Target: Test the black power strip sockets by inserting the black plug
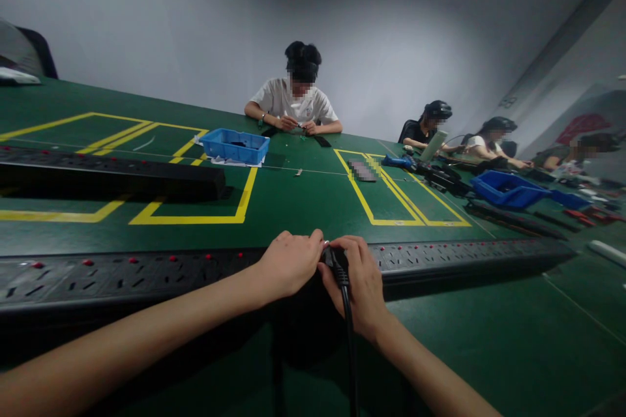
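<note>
A long black power strip with slotted sockets and small red parts runs across the table in front of me. At its middle, my right hand is closed around a black plug, and the plug's black cable hangs down toward me. My left hand is also closed, its fingertips close beside the plug at the strip. What those left fingers grip is hidden. I cannot tell whether the plug's pins are in a socket.
A second black strip lies at the left. A blue tray stands beyond, amid yellow tape outlines. A phone-like flat object and a larger blue bin lie to the right. Across the table sits a person; others work farther right.
</note>
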The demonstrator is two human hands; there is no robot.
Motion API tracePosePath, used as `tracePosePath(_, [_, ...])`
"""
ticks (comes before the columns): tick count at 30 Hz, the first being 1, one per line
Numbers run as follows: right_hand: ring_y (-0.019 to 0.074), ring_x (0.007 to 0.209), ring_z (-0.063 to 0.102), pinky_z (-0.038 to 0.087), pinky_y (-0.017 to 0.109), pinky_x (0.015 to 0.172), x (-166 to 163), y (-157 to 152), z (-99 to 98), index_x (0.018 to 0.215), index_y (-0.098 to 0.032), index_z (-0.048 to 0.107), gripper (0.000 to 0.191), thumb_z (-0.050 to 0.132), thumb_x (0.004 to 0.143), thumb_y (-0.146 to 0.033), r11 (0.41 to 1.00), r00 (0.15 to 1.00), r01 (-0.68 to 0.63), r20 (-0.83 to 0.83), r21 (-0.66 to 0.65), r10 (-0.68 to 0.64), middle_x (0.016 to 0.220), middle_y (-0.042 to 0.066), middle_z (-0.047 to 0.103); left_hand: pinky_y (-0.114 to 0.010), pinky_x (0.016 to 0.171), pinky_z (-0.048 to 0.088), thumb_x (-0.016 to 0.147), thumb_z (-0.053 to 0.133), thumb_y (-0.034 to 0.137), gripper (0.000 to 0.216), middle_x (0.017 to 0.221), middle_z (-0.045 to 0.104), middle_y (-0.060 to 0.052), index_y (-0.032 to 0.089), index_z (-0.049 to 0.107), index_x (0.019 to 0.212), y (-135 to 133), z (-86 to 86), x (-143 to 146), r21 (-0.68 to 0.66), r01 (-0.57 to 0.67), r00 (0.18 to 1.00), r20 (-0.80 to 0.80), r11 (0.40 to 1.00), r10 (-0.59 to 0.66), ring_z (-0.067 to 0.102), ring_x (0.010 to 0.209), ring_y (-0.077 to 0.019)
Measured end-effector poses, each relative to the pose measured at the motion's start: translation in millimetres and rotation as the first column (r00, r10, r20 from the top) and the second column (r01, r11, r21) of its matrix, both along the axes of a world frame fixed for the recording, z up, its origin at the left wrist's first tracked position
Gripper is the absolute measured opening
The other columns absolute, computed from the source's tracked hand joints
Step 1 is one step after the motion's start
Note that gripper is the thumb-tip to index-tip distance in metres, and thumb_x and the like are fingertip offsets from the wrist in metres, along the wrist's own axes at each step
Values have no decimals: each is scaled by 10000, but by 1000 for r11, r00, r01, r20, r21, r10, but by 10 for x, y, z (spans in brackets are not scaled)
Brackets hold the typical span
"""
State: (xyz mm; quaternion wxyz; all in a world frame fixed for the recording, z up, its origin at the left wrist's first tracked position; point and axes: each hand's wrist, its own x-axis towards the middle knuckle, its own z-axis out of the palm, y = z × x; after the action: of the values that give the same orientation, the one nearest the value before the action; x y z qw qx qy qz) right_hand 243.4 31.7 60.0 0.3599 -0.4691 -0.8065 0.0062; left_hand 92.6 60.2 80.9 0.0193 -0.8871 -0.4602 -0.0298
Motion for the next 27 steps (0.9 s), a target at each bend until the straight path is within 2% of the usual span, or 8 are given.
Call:
tracePosePath(3, [224,950,476,398,395,830,30,-6,35,1007,-189,455,275,538,770,-299,1000,999,-16,33,-7,16,1007,87,507,-398,635,440,837,281,176,230,913,588,-117,147,468,968,-2,10,5,-7,16,999,-29,1000,-16,615,705,-250])
tracePosePath(9, [215,939,479,389,379,832,-8,-8,19,979,-193,470,228,530,779,-286,999,999,33,13,-5,-33,983,74,515,-406,681,432,852,224,176,271,879,605,-111,145,456,988,-11,32,-2,-32,6,1000,14,999,-6,608,747,-250])
tracePosePath(14, [217,917,488,393,384,812,-42,5,-23,959,-193,478,199,514,779,-270,997,998,68,16,24,-69,960,69,524,-399,684,432,843,250,162,249,880,592,-98,146,462,971,-15,43,-5,-22,25,1000,9,999,-25,604,741,-237])
tracePosePath(20, [216,948,482,394,390,830,8,4,21,1001,-196,455,240,520,789,-287,1000,999,-24,48,5,23,1005,78,520,-407,658,432,824,280,158,234,919,588,-117,139,463,969,-9,22,-3,-11,32,999,-25,999,-33,610,728,-253])
tracePosePath(27, [207,902,499,404,377,798,-45,19,-35,949,-196,478,187,510,785,-280,996,998,67,17,58,-68,944,68,534,-410,701,420,838,258,170,215,815,612,-105,143,434,958,-5,30,8,-50,-10,1000,25,999,11,615,761,-256])
